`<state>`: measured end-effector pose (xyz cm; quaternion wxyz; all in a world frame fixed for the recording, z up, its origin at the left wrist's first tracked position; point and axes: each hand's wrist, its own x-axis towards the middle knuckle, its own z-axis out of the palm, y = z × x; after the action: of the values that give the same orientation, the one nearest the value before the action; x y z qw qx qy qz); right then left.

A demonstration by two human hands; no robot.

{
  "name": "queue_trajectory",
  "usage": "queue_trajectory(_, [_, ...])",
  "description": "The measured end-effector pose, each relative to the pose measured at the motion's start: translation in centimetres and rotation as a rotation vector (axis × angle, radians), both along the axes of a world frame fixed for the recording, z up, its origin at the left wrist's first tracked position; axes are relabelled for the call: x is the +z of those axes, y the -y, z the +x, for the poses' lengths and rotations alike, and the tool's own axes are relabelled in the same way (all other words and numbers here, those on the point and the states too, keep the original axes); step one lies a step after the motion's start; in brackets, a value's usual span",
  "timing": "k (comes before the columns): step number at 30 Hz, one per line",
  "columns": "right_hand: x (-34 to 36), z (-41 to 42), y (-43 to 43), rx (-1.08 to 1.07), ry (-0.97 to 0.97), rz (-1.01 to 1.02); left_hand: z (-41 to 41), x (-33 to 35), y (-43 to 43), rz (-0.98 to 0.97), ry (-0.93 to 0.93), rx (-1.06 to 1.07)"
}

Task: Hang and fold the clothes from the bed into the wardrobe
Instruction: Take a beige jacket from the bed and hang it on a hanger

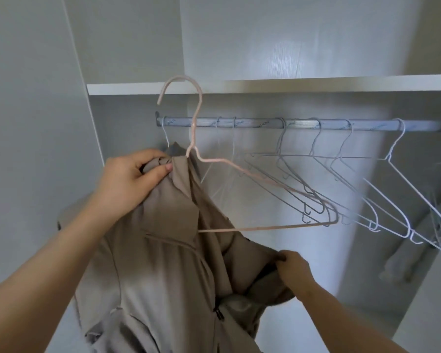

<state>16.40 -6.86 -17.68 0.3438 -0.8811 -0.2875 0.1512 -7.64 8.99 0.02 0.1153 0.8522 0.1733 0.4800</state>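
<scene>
A beige zip jacket (163, 250) hangs in front of me, half threaded on a pink wire hanger (239, 171). The hanger's left shoulder is inside the jacket; its right arm and bottom bar stick out bare. Its hook rises free in front of the shelf edge, above the grey wardrobe rail (260, 123) and not over it. My left hand (135, 179) grips the bunched collar at the hanger's neck. My right hand (294, 271) pinches the jacket's right shoulder edge lower down.
Several empty grey and white wire hangers (362, 184) hang along the rail to the right. A white shelf (265, 85) runs above the rail. The wardrobe's side panel (36, 123) stands at left; a pale garment (397, 266) hangs low at right.
</scene>
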Motion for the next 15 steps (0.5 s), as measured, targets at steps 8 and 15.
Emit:
queue_trajectory(8, [3.5, 1.9, 0.6, -0.142, -0.596, 0.543, -1.9, -1.2, -0.9, 0.296, -0.171, 0.112])
queue_trajectory(15, [4.5, 2.7, 1.0, -0.154, -0.413, 0.58, -0.8, -2.0, -0.2, 0.359, -0.254, 0.189])
